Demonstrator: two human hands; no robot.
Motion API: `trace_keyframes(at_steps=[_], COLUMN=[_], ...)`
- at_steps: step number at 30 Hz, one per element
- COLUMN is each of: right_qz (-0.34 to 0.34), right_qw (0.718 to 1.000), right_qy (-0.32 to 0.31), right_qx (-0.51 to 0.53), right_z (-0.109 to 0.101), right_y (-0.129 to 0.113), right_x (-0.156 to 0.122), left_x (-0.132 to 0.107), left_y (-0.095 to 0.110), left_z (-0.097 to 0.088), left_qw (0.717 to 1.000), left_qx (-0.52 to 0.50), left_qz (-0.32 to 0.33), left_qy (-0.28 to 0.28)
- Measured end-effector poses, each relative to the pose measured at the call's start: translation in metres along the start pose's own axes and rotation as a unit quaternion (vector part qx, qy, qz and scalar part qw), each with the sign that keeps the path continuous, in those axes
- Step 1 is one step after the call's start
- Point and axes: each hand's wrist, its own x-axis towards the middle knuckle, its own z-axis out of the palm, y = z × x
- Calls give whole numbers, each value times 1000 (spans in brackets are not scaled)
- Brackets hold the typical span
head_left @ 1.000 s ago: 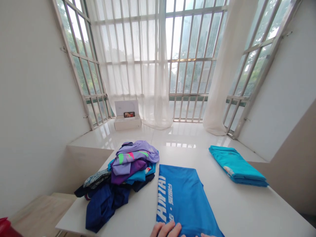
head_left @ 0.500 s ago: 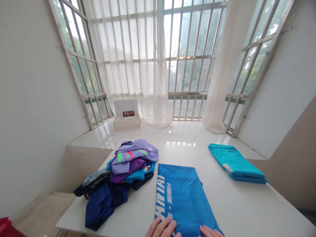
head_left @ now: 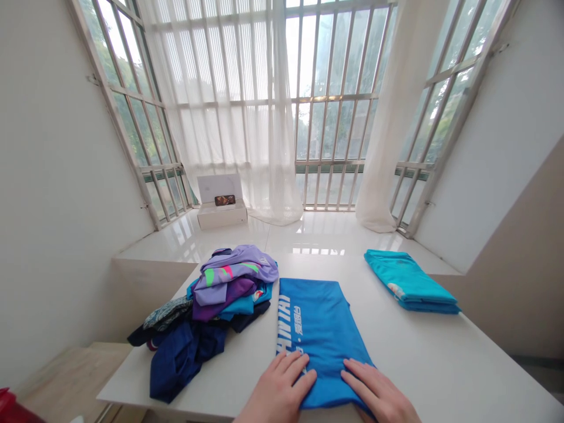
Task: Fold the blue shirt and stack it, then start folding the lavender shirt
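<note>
White tabletop [head_left: 440,364] is catching soft window light. Nearest, a white-lettered blue garment [head_left: 326,329] is lying under both hands: left hand [head_left: 284,382] is resting on its near left part, fingers slightly spread; right hand [head_left: 381,388] is covering its near right edge, fingers close together, thumb hidden, so cannot tell whether pinching. Since half a second ago, both hands are showing more fully and the garment's near edge is coming into view. Beyond, rumpled clothes pile [head_left: 220,299] is sitting left, folded turquoise garments [head_left: 414,282] right; farthest, white box [head_left: 222,216] is standing before barred window [head_left: 328,106].
</note>
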Motion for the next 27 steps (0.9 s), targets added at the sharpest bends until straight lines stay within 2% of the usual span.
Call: trace_keyframes(at_steps=[2,5,9,12,18,27], right_qz=[46,94,105,87,88,106], right_qw=[999,994,991,993,992,988], right_qy=[-21,-51,-74,-71,-69,-64], right_qx=[7,22,25,30,57,92], right_z=[3,11,21,26,29,34], right_y=[11,29,58,74,85,93], right_x=[20,52,89,105,109,101], left_x=[20,53,85,95,93,93], left_y=[-14,-42,-84,-103,-104,-97], left_z=[-16,-21,-2,12,21,20], left_qw=[995,986,983,982,982,985], left_qx=[-52,-94,-125,-142,-151,-119], left_qz=[-36,-50,-39,-55,-81,-80], left_qy=[-76,-129,-132,-115,-76,-96])
